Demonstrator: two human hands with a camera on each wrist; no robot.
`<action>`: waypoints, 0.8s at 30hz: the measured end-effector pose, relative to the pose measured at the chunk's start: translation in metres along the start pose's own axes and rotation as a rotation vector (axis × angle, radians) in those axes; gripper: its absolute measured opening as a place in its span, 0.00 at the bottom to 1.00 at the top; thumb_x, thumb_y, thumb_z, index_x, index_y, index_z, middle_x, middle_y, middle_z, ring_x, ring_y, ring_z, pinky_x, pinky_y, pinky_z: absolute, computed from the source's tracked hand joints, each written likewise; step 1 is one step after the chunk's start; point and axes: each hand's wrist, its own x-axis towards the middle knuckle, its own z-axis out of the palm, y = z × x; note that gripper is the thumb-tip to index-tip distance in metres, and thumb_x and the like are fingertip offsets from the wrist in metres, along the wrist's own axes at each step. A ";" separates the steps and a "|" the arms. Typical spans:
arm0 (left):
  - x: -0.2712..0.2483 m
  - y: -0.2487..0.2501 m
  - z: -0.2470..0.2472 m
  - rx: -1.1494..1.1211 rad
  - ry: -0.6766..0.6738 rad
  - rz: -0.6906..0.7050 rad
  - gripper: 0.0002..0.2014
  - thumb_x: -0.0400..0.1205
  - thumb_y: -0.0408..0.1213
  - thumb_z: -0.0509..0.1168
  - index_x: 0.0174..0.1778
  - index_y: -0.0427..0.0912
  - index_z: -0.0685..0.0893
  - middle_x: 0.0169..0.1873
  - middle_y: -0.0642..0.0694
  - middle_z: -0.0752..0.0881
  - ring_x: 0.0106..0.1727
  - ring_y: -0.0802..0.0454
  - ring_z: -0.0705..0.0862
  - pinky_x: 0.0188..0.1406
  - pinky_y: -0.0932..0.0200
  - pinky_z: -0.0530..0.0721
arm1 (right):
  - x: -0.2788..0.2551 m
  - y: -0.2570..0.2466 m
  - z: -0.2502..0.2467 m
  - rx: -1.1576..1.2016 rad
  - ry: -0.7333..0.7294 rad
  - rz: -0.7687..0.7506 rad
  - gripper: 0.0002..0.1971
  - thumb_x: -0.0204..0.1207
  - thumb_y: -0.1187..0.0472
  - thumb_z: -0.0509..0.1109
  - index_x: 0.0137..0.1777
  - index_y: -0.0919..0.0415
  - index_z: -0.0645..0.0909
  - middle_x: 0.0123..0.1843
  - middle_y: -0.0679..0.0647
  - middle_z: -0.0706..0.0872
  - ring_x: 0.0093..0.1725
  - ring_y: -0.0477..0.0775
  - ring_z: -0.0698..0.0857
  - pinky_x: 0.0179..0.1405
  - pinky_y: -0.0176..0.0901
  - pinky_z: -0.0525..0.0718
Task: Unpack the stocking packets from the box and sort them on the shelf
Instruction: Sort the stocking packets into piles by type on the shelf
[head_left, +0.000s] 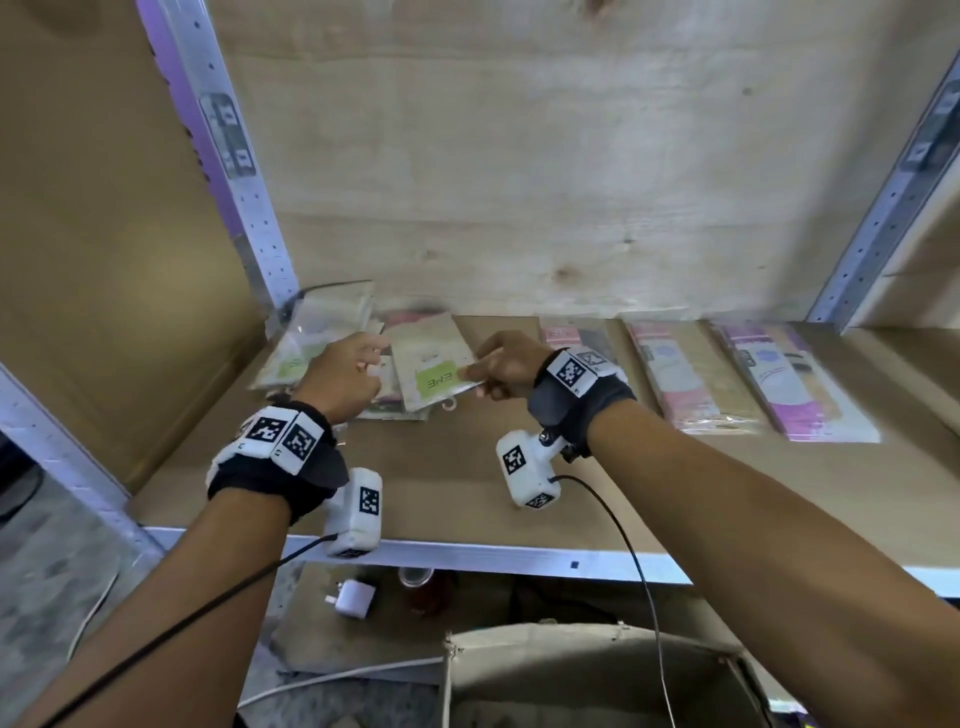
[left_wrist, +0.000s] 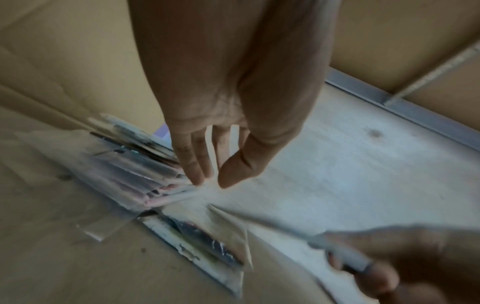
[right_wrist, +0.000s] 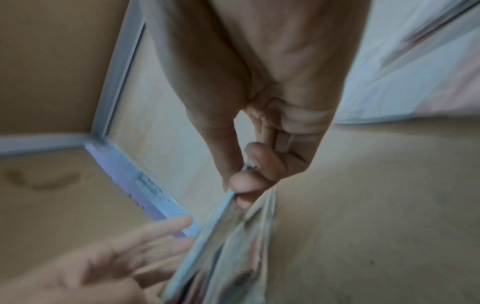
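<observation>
Head view: right hand (head_left: 501, 364) grip pinches green-labelled packet (head_left: 434, 371); left hand (head_left: 345, 374) grip loose, fingers relaxed, empty.

The letters "ENE" are seen upside down on the green label (head_left: 435, 383) of the stocking packet (head_left: 431, 358) that is held up. The same pink letters seem to be on a packet by the wall (head_left: 563, 332), but they are blurred. No other words can be read.

Both forearms reach forward; the left hand (head_left: 347, 375) hangs loose-fingered, while the right hand (head_left: 506, 364) pinches with thumb and fingers (right_wrist: 242, 182).
</observation>
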 end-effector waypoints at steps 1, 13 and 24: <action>-0.002 0.004 0.001 0.138 -0.019 0.039 0.31 0.75 0.21 0.64 0.75 0.47 0.79 0.66 0.40 0.83 0.65 0.40 0.81 0.67 0.47 0.81 | -0.012 0.000 -0.007 0.100 0.007 -0.023 0.08 0.79 0.70 0.72 0.40 0.69 0.78 0.34 0.62 0.82 0.27 0.52 0.77 0.22 0.39 0.72; -0.035 0.078 0.027 0.043 0.209 0.511 0.07 0.81 0.41 0.73 0.40 0.43 0.87 0.38 0.53 0.89 0.44 0.58 0.86 0.52 0.59 0.83 | -0.097 -0.002 -0.087 0.593 -0.012 -0.130 0.18 0.85 0.44 0.62 0.46 0.59 0.79 0.42 0.61 0.89 0.33 0.55 0.83 0.29 0.40 0.74; -0.024 0.102 0.064 -0.561 0.054 0.258 0.10 0.81 0.36 0.73 0.52 0.32 0.90 0.38 0.43 0.89 0.29 0.60 0.83 0.28 0.68 0.81 | -0.113 0.071 -0.095 0.151 0.083 -0.272 0.10 0.77 0.51 0.76 0.53 0.55 0.90 0.35 0.41 0.88 0.36 0.43 0.84 0.34 0.31 0.77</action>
